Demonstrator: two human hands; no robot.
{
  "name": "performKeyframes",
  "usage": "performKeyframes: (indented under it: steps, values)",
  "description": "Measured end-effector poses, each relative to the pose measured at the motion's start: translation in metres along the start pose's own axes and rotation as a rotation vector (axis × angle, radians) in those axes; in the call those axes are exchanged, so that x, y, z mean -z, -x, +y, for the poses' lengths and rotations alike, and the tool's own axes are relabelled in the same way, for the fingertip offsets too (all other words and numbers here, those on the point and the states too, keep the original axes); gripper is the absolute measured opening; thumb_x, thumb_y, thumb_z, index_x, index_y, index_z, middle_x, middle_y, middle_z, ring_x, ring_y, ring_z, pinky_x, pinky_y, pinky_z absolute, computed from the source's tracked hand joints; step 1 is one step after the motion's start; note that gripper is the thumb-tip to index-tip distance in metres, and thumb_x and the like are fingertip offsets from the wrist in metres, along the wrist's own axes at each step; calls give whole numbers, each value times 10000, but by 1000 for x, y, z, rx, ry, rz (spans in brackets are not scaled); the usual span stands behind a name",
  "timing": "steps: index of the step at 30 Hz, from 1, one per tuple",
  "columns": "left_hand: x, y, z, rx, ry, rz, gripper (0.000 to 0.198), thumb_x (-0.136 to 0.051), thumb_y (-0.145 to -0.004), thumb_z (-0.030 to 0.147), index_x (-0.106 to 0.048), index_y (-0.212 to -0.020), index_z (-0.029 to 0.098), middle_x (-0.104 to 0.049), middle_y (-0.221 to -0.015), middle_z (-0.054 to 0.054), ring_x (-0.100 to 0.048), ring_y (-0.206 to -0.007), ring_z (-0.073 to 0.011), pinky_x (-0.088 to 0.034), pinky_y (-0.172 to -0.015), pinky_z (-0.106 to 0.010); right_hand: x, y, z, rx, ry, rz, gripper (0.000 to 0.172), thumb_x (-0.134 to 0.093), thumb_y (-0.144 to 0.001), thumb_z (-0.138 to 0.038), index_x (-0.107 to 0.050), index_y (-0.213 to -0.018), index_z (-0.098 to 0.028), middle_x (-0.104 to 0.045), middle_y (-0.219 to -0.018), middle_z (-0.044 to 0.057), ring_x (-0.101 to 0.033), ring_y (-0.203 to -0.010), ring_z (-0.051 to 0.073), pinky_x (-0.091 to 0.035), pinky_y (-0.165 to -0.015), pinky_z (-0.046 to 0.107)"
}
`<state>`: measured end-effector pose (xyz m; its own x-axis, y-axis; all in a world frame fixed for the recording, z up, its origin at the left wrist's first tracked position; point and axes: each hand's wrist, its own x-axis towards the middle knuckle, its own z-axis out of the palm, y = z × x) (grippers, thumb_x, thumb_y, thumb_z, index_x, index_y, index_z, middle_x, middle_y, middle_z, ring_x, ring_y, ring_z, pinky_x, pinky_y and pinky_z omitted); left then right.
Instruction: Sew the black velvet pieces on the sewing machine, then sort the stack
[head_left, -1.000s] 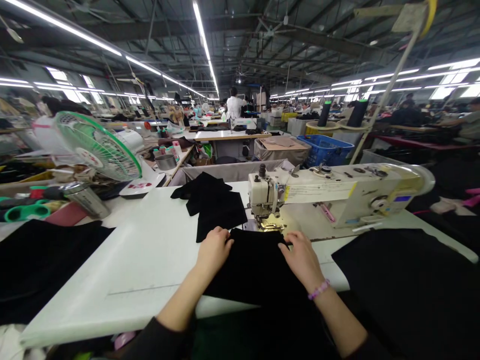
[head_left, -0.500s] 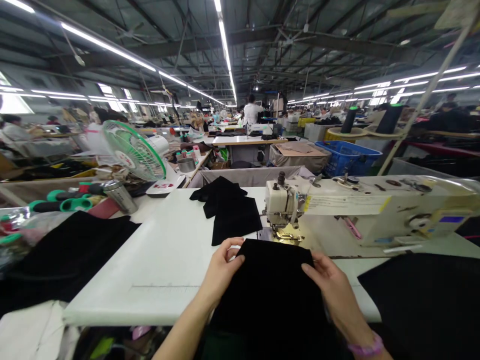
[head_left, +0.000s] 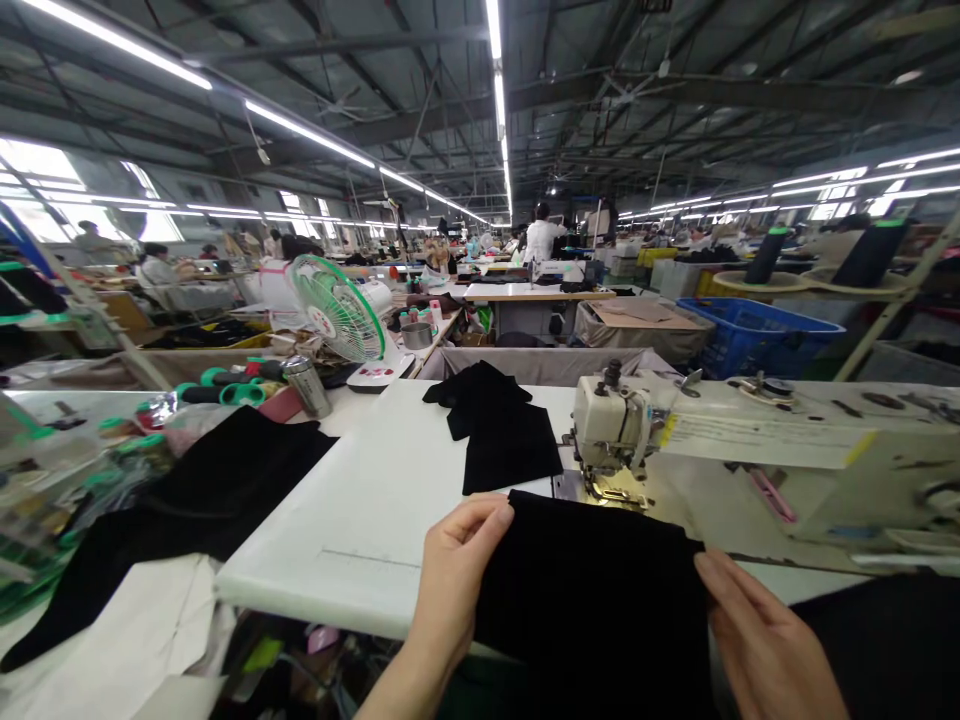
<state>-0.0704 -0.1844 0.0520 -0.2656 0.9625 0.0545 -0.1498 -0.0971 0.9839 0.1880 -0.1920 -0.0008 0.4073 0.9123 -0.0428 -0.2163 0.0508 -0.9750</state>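
A black fabric piece (head_left: 600, 590) hangs between my two hands at the front edge of the sewing table. My left hand (head_left: 459, 555) pinches its upper left corner between thumb and fingers. At the upper right corner, my right hand (head_left: 765, 625) grips the cloth, fingers closed. Just beyond the fabric's top edge stands the sewing machine (head_left: 615, 420), its needle area and brass-coloured plate partly visible. Several black cut pieces (head_left: 510, 440) lie on the table left of the machine head. The lower part of the held fabric runs out of view.
The white tabletop (head_left: 360, 500) stretches to the left. More black cloth (head_left: 225, 480), thread spools (head_left: 240, 393) and a metal canister (head_left: 306, 388) lie beyond it. A green fan (head_left: 341, 310) stands behind. Black fabric (head_left: 892, 640) lies at right; a blue crate (head_left: 757, 330) sits farther back.
The camera view has turned left, so the scene shifts right. My hands have moved farther apart, and the black fabric's top edge is stretched wider, its right corner lower.
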Motion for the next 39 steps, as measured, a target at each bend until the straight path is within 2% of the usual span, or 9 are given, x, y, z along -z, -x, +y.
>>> performKeyframes:
  steps: [3, 8, 15, 18, 21, 24, 27, 32, 39]
  values:
    - [-1, 2, 3, 58, 75, 59, 245, -825, -662, 385, -776, -781, 176, -750, -902, -66, -662, -877, -212, -500, -822, -280, -6, 3, -14, -88, -17, 49, 403, -883, -554, -378, -790, -894, -182, -764, -1033, 80, -705, -1006, 321, -634, -689, 269]
    - [-3, 4, 8, 73, 118, 101, 251, -844, -634, 347, -760, -788, 167, -744, -858, -56, -662, -827, -188, -508, -788, -263, -11, 3, -23, -191, -83, 123, 430, -925, -438, -373, -798, -818, -216, -766, -1033, 50, -686, -1064, 300, -614, -635, 163]
    - [-2, 2, 6, 85, 149, 87, 248, -828, -654, 352, -721, -753, 151, -730, -868, -60, -633, -745, -154, -488, -737, -249, -11, 2, -22, -176, -82, 106, 429, -936, -409, -378, -797, -783, -220, -775, -976, 57, -711, -996, 286, -599, -604, 143]
    - [-2, 0, 3, 72, 153, 95, 249, -828, -654, 348, -709, -743, 149, -717, -828, -50, -618, -730, -148, -476, -730, -250, -10, 2, -21, -199, -84, 93, 471, -941, -398, -390, -793, -809, -213, -774, -973, 55, -700, -1013, 273, -591, -633, 135]
    - [-2, -3, 2, 48, 150, 101, 240, -825, -654, 334, -685, -721, 150, -702, -808, -39, -610, -742, -143, -470, -736, -246, -10, 0, -18, -190, -96, 80, 478, -939, -427, -391, -787, -841, -206, -769, -988, 52, -682, -1039, 253, -581, -679, 135]
    - [-2, -4, 2, 8, 151, 133, 253, -845, -618, 302, -649, -694, 161, -691, -811, -15, -602, -772, -124, -465, -745, -209, -13, 1, -16, -104, -80, 67, 426, -923, -492, -402, -781, -837, -196, -762, -986, 54, -664, -1047, 242, -570, -762, 177]
    - [2, -7, 4, 15, 166, 167, 317, -881, -538, 278, -614, -672, 173, -676, -791, 14, -594, -767, -104, -467, -724, -168, -19, 3, -18, -33, -79, 28, 388, -904, -549, -417, -776, -837, -190, -753, -918, 44, -663, -952, 217, -544, -830, 240]
    - [7, -10, 7, 105, 154, 210, 399, -910, -428, 276, -582, -633, 182, -667, -776, 37, -600, -753, -98, -492, -682, -137, -29, 5, -23, 6, -116, -29, 322, -874, -618, -420, -749, -802, -188, -695, -767, 7, -600, -741, 156, -509, -730, 259]
    - [5, -5, 14, 189, 125, 260, 448, -917, -337, 280, -555, -581, 182, -645, -727, 48, -600, -739, -100, -507, -640, -118, -30, 5, -25, 20, -81, -37, 293, -842, -660, -419, -717, -750, -170, -661, -718, 4, -557, -703, 147, -483, -704, 273]
